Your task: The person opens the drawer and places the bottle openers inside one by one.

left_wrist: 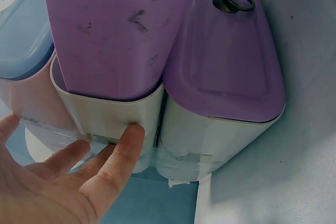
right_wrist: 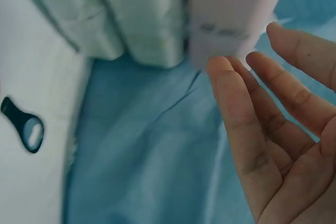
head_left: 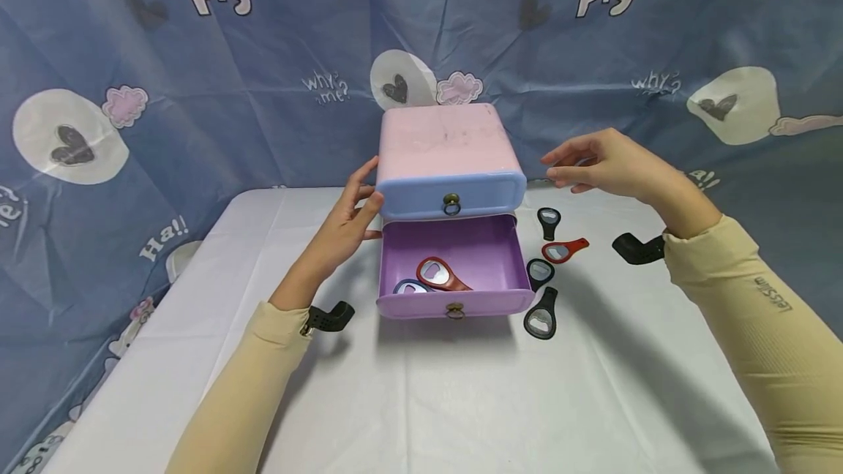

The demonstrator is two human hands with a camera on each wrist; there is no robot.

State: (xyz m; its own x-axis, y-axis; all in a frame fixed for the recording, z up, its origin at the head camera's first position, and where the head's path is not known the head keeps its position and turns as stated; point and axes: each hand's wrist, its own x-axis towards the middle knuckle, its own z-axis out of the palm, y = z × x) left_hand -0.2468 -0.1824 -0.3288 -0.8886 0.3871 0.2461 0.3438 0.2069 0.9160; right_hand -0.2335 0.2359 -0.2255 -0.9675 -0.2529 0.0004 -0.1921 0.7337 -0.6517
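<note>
A small drawer cabinet (head_left: 448,139) with a pink top stands at the back of the table. Its upper blue drawer (head_left: 421,200) is closed, and a purple drawer (head_left: 474,247) below is pulled out. Inside lie a reddish-brown bottle opener (head_left: 443,275) and a blue-rimmed one (head_left: 410,287), partly hidden by the drawer front. My left hand (head_left: 339,232) is at the cabinet's left side, thumb and fingers spread; in the left wrist view a fingertip meets the white casing (left_wrist: 113,116). My right hand (head_left: 612,163) hovers right of the cabinet, fingers loosely bent, holding nothing.
To the cabinet's right lie a red bottle opener (head_left: 565,249) and several black ones, the nearest black opener (head_left: 541,315) beside the drawer's front corner. The left wrist view shows another purple drawer (left_wrist: 226,61), closed. Behind the table hangs a blue printed cloth (head_left: 296,35).
</note>
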